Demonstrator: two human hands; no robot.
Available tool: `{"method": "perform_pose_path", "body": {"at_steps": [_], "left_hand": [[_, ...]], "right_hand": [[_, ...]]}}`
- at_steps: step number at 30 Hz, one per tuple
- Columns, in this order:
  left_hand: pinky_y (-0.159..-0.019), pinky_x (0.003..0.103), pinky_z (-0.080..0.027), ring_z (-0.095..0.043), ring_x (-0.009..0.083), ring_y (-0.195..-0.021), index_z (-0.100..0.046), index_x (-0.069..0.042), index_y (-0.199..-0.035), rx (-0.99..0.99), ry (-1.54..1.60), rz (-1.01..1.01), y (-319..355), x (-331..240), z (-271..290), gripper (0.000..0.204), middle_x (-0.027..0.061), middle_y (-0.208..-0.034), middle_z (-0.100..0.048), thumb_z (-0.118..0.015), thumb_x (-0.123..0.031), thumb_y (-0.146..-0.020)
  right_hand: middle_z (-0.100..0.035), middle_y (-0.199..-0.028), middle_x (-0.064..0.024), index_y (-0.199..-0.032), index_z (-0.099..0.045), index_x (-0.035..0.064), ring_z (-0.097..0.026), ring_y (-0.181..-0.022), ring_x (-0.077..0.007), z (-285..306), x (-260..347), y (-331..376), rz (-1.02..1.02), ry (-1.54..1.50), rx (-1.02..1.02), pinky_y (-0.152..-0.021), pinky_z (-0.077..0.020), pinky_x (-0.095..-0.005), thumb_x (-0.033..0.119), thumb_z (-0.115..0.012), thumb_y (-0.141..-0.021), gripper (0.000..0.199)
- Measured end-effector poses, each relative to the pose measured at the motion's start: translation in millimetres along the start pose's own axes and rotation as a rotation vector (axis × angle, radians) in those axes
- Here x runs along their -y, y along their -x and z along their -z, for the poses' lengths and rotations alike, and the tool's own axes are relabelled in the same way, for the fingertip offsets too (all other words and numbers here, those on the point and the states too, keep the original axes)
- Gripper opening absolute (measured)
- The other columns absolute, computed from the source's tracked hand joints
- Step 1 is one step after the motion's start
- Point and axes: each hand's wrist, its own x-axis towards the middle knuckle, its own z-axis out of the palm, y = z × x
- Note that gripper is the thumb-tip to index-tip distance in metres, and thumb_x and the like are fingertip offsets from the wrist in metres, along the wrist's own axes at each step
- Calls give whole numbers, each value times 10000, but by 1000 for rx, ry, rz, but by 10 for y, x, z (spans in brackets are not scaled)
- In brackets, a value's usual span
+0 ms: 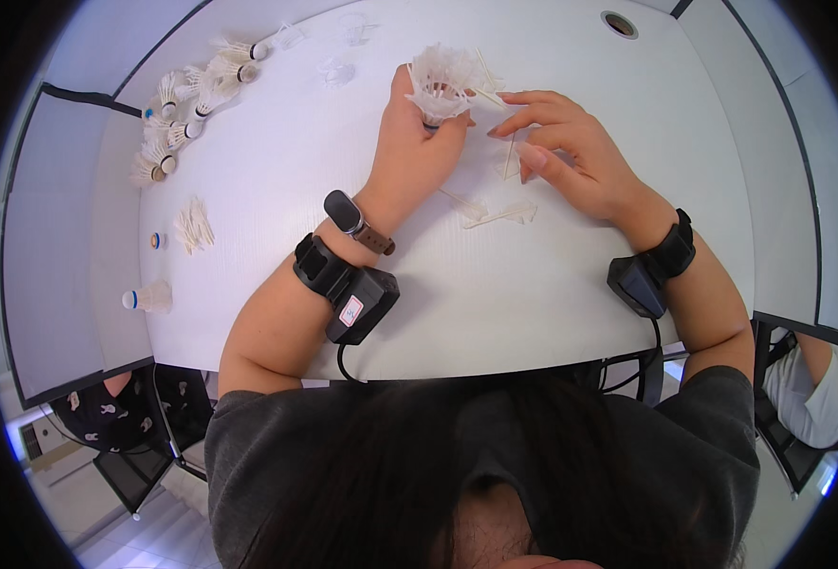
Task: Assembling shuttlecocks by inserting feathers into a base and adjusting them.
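Observation:
My left hand (407, 147) is closed around a white feather shuttlecock (441, 71), skirt facing up, with a bit of its blue-banded base showing below the feathers. Just to its right, my right hand (575, 156) hovers with fingers spread and slightly curled; nothing shows gripped between them. Close to those fingertips lie thin feather shafts, one beside the thumb (511, 159). Nearer to me on the white table (514, 303) are loose feathers (501, 216) with pale vanes. Part of the shuttlecock's base is hidden behind my left fingers.
Several shuttlecocks (184, 131) are heaped at the far left. Nearer stand a small pile of bare quills (193, 226), a small round base piece (158, 241) and a shuttlecock on its side (156, 298). Translucent scraps (336, 71) lie at the back, a cable hole (620, 26) at the back right.

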Motion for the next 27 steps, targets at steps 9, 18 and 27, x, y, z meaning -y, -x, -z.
{"method": "perform_pose_path", "body": {"at_steps": [9, 18, 27], "left_hand": [[-753, 300, -559, -682, 170, -888, -419, 8, -1230, -87, 46, -39, -7, 41, -4, 369, 114, -1071, -639, -590, 25, -903], [-770, 280, -551, -674, 143, -873, -609, 9, -1096, -117, 110, -78, -2, 32, -25, 165, 69, -1035, -674, -640, -52, -946], [-730, 294, -556, -678, 164, -882, -424, 5, -1233, -67, 10, -79, -35, 58, 10, 361, 114, -1077, -642, -600, 1, -918]], "right_hand": [[-719, -1122, -98, -812, -717, 57, -503, -1337, -350, 5, -47, 25, 40, 0, 39, -1150, -337, -483, 241, -664, -943, 233], [-716, -1177, -107, -866, -754, 44, -467, -1377, -382, 70, -8, -3, 46, 68, 120, -1207, -217, -569, 311, -496, -957, 382], [-648, -1315, -110, -1112, -738, 61, -436, -1400, -354, -15, -32, 11, 81, 139, 108, -1203, -249, -536, 265, -630, -951, 282]]}}
